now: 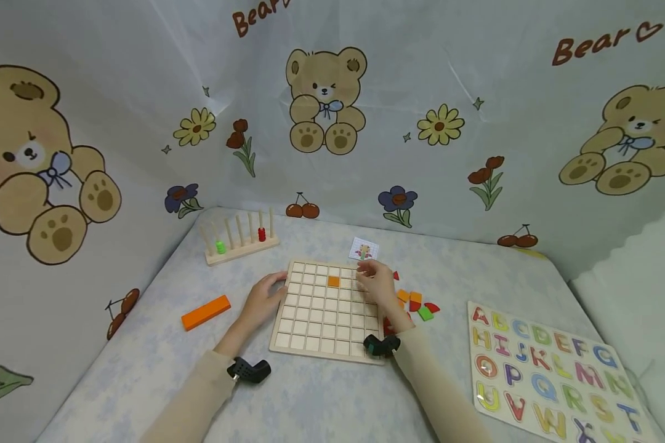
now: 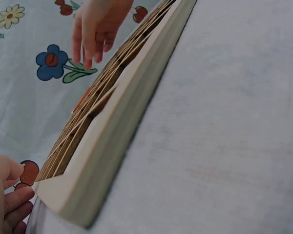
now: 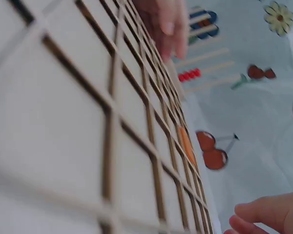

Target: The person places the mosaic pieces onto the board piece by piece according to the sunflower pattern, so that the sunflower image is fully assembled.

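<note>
A square wooden grid board [image 1: 313,312] lies on the table, with one orange square tile [image 1: 334,282] in a cell of its second row from the back. My left hand [image 1: 263,299] rests at the board's left edge; its fingertips are right at a corner in the left wrist view. Over the back right part of the board hangs my right hand [image 1: 378,284], its fingers loosely bent and pointing down in the left wrist view, with nothing seen between them. Loose red, orange and green pieces [image 1: 425,314] lie to the board's right, partly hidden by the right forearm.
Behind the board lies a small picture card [image 1: 363,249]. A wooden peg rack [image 1: 242,249] with green and red beads stands back left. An orange bar [image 1: 205,312] lies at left, an alphabet board [image 1: 554,375] at right. A bear-print cloth [image 1: 332,178] hangs behind the table.
</note>
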Demonstrator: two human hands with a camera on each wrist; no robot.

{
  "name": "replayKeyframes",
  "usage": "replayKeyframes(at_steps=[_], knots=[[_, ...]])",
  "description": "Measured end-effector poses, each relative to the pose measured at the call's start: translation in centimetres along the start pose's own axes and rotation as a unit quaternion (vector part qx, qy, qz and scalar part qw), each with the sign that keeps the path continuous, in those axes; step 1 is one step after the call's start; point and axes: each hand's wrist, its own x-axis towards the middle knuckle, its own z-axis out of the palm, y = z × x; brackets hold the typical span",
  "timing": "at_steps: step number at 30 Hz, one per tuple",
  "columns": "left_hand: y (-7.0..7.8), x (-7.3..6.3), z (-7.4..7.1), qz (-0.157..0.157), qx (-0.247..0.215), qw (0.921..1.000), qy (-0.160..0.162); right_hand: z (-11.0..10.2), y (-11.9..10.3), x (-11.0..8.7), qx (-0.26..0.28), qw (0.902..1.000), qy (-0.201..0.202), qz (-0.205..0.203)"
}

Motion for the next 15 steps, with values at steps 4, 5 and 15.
replayKeyframes(at_steps=[4, 5, 15], knots=[[0.1, 0.2, -0.3, 0.0, 0.005, 1.0, -0.002, -2.3, 1.4, 0.5, -0.017, 0.9977, 0.058, 0.03], [0.1, 0.2, -0.4, 0.0, 0.006, 1.0, -0.003, -2.8, 1.8, 0.5, -0.024, 0.9962, 0.073, 0.04], [0.0, 0.0, -0.3, -0.003, 0.001, 1.0, -0.006, -5.1, 4.6, 0.4, -0.078, 0.991, 0.03, 0.105]])
